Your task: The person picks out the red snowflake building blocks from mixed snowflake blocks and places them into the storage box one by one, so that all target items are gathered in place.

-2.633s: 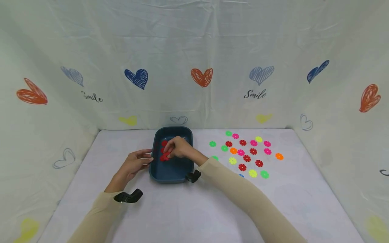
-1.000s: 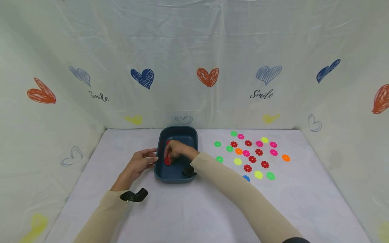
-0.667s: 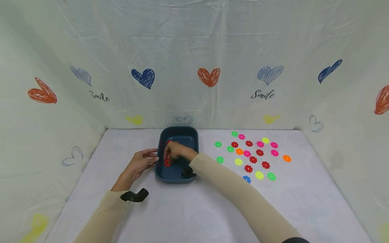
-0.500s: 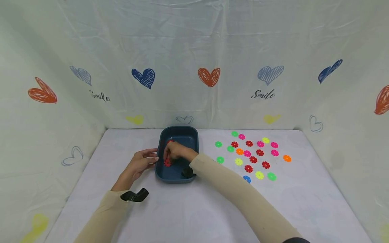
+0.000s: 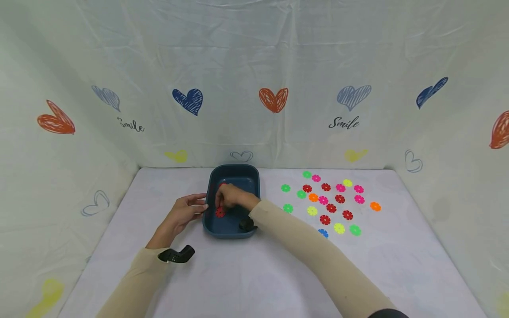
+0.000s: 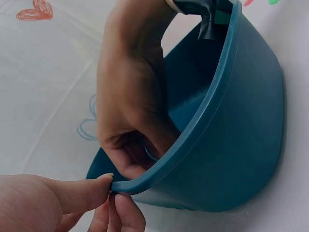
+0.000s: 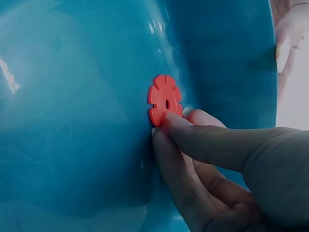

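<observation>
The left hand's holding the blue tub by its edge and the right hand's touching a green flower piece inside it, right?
Almost! The flower piece the right hand touches inside is red, not green; the right wrist view shows it. The left hand does hold the blue tub by its edge.

Left grip (image 6: 53, 195) pinches the rim (image 6: 190, 134) of a blue tub (image 6: 236, 135), thumb above, fingers beneath. Right grip (image 6: 133, 92) reaches into the tub; fingertips hidden behind the rim. Black device (image 6: 206, 19) at right wrist. Red heart (image 6: 35, 11) upper left.
</observation>
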`<state>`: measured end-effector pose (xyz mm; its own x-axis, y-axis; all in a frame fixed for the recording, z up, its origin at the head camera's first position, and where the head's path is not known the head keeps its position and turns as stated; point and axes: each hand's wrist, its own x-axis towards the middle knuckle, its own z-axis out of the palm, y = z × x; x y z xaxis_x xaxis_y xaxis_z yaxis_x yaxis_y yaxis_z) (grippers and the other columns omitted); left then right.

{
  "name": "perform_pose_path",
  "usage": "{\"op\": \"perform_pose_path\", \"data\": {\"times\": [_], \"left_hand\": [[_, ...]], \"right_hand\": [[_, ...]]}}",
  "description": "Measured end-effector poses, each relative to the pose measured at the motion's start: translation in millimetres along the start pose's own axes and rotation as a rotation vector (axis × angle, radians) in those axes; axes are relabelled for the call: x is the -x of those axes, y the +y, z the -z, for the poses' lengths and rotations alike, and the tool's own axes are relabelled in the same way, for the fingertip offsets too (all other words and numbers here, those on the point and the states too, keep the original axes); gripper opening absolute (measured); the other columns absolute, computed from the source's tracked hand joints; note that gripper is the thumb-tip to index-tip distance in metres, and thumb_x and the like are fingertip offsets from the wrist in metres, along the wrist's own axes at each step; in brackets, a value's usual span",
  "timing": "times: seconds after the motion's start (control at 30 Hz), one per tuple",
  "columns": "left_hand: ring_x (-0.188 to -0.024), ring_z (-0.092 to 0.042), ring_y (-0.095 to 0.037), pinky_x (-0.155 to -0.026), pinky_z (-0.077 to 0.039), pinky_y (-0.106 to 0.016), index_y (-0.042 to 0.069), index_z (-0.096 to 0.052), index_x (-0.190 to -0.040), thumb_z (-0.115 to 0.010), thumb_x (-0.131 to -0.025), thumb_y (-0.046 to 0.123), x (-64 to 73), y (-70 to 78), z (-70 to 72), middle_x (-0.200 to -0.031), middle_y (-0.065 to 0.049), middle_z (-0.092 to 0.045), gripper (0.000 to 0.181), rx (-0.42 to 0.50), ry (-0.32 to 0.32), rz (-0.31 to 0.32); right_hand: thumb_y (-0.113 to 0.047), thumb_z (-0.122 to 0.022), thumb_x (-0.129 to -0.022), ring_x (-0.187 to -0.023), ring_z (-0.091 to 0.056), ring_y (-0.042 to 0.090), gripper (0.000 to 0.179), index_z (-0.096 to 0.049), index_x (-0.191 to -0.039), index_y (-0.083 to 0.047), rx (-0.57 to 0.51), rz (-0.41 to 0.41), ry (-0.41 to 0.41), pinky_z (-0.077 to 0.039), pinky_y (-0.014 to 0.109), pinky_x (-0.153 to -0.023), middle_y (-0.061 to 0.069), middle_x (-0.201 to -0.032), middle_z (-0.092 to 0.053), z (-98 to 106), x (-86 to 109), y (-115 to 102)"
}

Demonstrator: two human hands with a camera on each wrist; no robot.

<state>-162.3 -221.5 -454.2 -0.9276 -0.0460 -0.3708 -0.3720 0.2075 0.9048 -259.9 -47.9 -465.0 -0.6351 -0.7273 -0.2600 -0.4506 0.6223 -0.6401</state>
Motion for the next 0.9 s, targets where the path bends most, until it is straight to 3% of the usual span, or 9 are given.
{"op": "perform_pose_path", "data": {"times": [0.3, 0.57, 0.9], "left_hand": [[-0.092, -0.063, -0.011, -0.079, -0.058, -0.024, -0.006, -0.048, -0.154, -0.066, -0.102, -0.001, -2.2, 0.0, -0.5, -0.131, -0.023, -0.058, 0.055, -0.037, 0.002, 0.008], [-0.092, -0.062, -0.011, -0.079, -0.058, -0.023, -0.006, -0.047, -0.154, -0.064, -0.103, 0.0, 1.0, 0.3, 1.0, -0.13, -0.021, -0.058, 0.054, -0.035, -0.006, 0.01], [-0.091, -0.062, -0.012, -0.078, -0.058, -0.023, -0.006, -0.047, -0.154, -0.065, -0.103, 0.001, 1.3, 1.7, 0.3, -0.132, -0.022, -0.057, 0.055, -0.04, -0.005, 0.011]], "right_hand": [[0.013, -0.082, -0.082, -0.071, -0.061, 0.01, 0.02, -0.08, -0.096, 0.0, -0.04, -0.03, 0.045, -0.049, 0.018, -0.065, 0.004, -0.08, -0.07, 16, 13.2, -1], [0.011, -0.081, -0.086, -0.083, -0.068, 0.013, 0.023, -0.079, -0.107, 0.002, -0.045, -0.005, -0.039, -0.055, 0.02, -0.075, 0.012, -0.098, -0.078, 13, 20.1, -3], [0.008, -0.082, -0.087, -0.085, -0.067, 0.012, 0.022, -0.08, -0.107, 0.0, -0.057, -0.003, -0.027, -0.056, 0.021, -0.078, 0.01, -0.1, -0.077, 13, 24.3, -1]]}}
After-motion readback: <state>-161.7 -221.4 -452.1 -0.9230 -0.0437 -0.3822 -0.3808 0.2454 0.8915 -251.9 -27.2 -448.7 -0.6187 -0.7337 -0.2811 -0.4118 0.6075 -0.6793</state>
